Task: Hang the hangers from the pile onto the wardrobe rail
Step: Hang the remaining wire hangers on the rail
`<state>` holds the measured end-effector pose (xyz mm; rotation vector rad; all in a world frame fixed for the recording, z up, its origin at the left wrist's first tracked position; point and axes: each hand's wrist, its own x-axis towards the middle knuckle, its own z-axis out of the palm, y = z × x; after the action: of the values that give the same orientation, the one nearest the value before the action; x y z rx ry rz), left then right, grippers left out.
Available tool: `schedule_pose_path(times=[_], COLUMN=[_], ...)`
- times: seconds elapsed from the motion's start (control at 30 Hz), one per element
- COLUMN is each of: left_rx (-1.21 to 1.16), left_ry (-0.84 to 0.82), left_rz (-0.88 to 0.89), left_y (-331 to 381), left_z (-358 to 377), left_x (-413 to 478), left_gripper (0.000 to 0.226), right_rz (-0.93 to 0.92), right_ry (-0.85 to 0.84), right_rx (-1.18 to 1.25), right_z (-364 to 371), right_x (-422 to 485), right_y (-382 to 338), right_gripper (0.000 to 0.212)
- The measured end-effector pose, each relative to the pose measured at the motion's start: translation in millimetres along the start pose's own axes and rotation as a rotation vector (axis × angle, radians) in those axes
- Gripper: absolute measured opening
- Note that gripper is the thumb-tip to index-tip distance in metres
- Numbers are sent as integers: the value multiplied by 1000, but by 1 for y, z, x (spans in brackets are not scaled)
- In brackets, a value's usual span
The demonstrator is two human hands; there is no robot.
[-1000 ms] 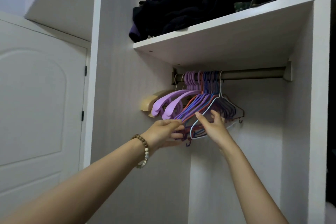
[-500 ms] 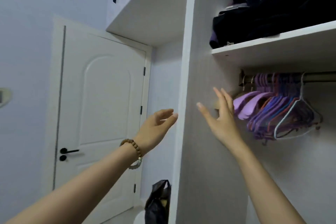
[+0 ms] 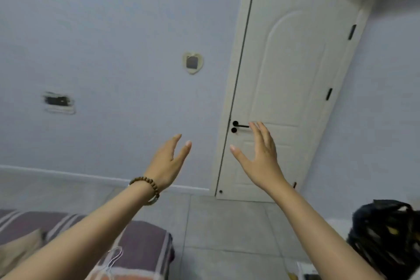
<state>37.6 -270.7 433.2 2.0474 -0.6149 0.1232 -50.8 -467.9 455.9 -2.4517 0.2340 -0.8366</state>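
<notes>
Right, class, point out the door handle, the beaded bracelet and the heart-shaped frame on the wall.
door handle (image 3: 243,125): head view, on the black lever.
beaded bracelet (image 3: 145,179): head view, on the beads atop the wrist.
heart-shaped frame (image 3: 192,63): head view, on its dark centre.

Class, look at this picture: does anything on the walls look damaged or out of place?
Yes: a ragged dark hole gapes in the wall, left of the heart-shaped frame, its edges chipped, as if a cover plate were missing.
</notes>
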Motion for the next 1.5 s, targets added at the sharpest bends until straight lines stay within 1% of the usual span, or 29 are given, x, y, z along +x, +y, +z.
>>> schedule_pose_path(times=[0.2,0.3,0.4,0.5,0.6,0.77,0.83,0.93,1.03,1.13,1.23,1.33,1.43,1.5], left_rx=[144,210,232,241,214,102,37,-26,-46,-73,-101,-117,-170,-212], left_ry=[56,83,71,103,132,173,177,147,88,49,41,72,104,127], left_rz=[-322,-462,-622,-793,-909,-1113,-1169,-1219,-1225,-1277,-1295,-1315,-1335,-1344], left_y=[-161,-231,-295,-353,-406,-479,-503,-535,-558,-571,-581,-587,-591,-593], left_z=[-48,-50,-43,-29,-3,41,60,90,119,139,150,155,156,156], left_x=[-49,-79,-108,-131,-149,-177,-186,-201,-212,-220,-221,-220,-217,-216], left_gripper=[63,63,67,75,64,63,63,58,53,53,52,50,50,51], right_rz=[-24,-28,-36,-42,0,92,134,186,217,277,356,481,571,618], right_ry=[-338,-489,-636,-763,-893,-1084,-1136,-1230,-1265,-1280,-1283,-1220,-1104,-1060], right_rx=[57,81,84,78,91,95,128,142,154,196,222,257,253,251], right_z=[169,245,317,384,447,532,558,593,623,647,665,680,688,690], right_x=[-22,-43,-65,-91,-120,-169,-186,-209,-226,-241,-252,-263,-272,-276], right_y=[-22,-20,-9,12,42,92,108,127,137,143,145,145,141,139], right_gripper=[77,76,78,79,79,78,76,64,57,52,51,49,49,49])
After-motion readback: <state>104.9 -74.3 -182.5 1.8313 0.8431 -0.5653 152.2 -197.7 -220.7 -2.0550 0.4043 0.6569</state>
